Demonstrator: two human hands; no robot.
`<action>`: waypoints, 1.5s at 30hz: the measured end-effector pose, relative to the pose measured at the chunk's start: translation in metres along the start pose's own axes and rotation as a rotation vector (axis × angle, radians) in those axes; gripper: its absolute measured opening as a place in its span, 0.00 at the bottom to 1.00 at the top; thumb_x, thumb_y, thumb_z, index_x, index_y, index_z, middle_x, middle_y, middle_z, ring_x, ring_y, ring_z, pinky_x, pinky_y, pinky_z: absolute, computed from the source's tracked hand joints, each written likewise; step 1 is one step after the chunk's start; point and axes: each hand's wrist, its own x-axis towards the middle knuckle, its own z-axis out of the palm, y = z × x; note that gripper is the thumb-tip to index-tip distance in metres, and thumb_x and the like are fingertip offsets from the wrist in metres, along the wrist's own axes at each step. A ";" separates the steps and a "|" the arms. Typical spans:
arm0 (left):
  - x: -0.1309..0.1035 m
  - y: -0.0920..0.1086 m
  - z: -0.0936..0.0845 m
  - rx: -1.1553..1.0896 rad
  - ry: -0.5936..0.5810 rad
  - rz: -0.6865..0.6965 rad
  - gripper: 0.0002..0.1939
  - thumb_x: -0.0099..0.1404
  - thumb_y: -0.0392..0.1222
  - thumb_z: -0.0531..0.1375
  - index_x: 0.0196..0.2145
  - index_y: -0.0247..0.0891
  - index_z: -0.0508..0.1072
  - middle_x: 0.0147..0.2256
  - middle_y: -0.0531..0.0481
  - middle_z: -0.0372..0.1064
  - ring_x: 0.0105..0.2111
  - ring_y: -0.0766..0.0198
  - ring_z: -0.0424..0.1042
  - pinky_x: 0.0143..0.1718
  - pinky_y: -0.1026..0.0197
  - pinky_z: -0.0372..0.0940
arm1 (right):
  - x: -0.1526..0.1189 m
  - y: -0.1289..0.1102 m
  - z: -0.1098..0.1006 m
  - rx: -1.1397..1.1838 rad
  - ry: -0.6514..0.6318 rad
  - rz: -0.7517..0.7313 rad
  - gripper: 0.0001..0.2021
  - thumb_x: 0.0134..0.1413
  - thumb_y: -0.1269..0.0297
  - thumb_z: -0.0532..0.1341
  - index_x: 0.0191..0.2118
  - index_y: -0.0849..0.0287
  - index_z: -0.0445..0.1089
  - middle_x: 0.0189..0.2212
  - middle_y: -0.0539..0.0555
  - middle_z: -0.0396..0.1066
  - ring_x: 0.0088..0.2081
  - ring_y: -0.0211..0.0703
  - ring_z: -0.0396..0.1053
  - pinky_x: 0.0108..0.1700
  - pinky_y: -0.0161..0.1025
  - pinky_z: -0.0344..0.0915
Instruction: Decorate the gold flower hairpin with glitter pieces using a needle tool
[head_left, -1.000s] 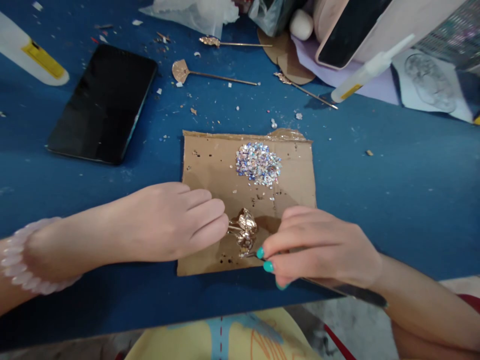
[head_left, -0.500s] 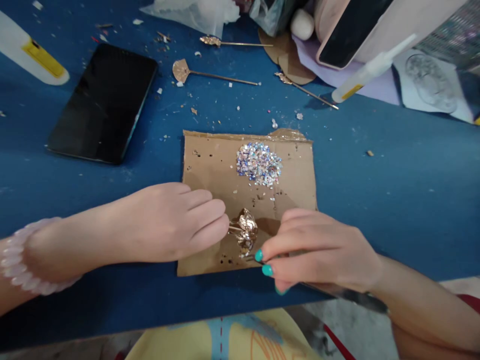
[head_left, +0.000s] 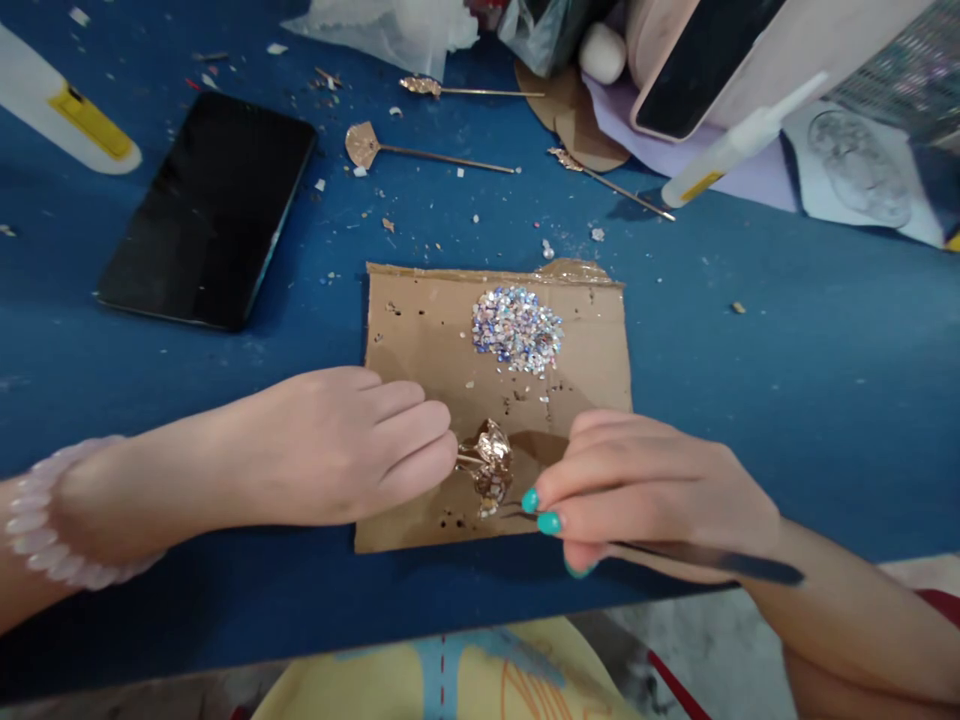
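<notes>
My left hand (head_left: 375,445) is closed round the thin stem of a gold hairpin (head_left: 491,465), whose flower-like metal head sticks out past the fingers over a piece of cardboard (head_left: 427,350). Small pale stones show on the lower part of that head. Between the fingers of my right hand (head_left: 637,490) is a pair of dark tweezers (head_left: 690,562), closed in a pinch; their tips lie just right of the hairpin's lower edge, apart from it. A heap of shiny bluish and white rhinestones (head_left: 517,328) lies on the cardboard above both hands.
A black tablet (head_left: 210,205) lies at the left, beside a white bottle (head_left: 67,105). Gold hairpins (head_left: 442,155) lie along the back. A phone (head_left: 705,65) and a glue bottle (head_left: 727,150) are at the back right. Crumbs are scattered over the blue table (head_left: 750,400).
My right hand has drawn slightly right, and the tweezers' tips have moved off the hairpin's lower edge. My left hand and the hairpin have hardly moved.
</notes>
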 end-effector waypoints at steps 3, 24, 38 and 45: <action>0.001 0.000 0.000 0.012 0.005 -0.003 0.12 0.73 0.29 0.50 0.33 0.39 0.67 0.28 0.51 0.63 0.26 0.60 0.59 0.26 0.55 0.49 | 0.001 0.002 -0.003 0.011 0.033 0.003 0.08 0.73 0.65 0.59 0.40 0.60 0.73 0.36 0.55 0.83 0.35 0.35 0.80 0.39 0.36 0.75; 0.000 -0.001 0.003 -0.013 0.017 -0.027 0.11 0.73 0.29 0.51 0.33 0.39 0.66 0.28 0.51 0.60 0.27 0.59 0.57 0.26 0.55 0.47 | -0.003 0.018 0.002 -0.184 0.350 0.174 0.05 0.63 0.70 0.67 0.39 0.53 0.79 0.35 0.51 0.83 0.37 0.41 0.82 0.40 0.35 0.80; 0.000 -0.003 0.002 -0.016 -0.003 -0.040 0.11 0.72 0.28 0.51 0.34 0.38 0.69 0.28 0.50 0.62 0.27 0.59 0.57 0.26 0.55 0.48 | -0.001 0.023 0.002 -0.315 0.339 0.220 0.07 0.66 0.72 0.62 0.36 0.55 0.76 0.33 0.51 0.82 0.36 0.40 0.81 0.40 0.36 0.79; 0.001 -0.003 0.001 -0.018 0.002 -0.032 0.11 0.71 0.28 0.52 0.34 0.38 0.69 0.28 0.50 0.61 0.26 0.58 0.58 0.26 0.55 0.51 | -0.001 0.027 0.001 -0.369 0.298 0.194 0.08 0.65 0.74 0.62 0.36 0.55 0.74 0.32 0.51 0.81 0.36 0.40 0.81 0.41 0.36 0.78</action>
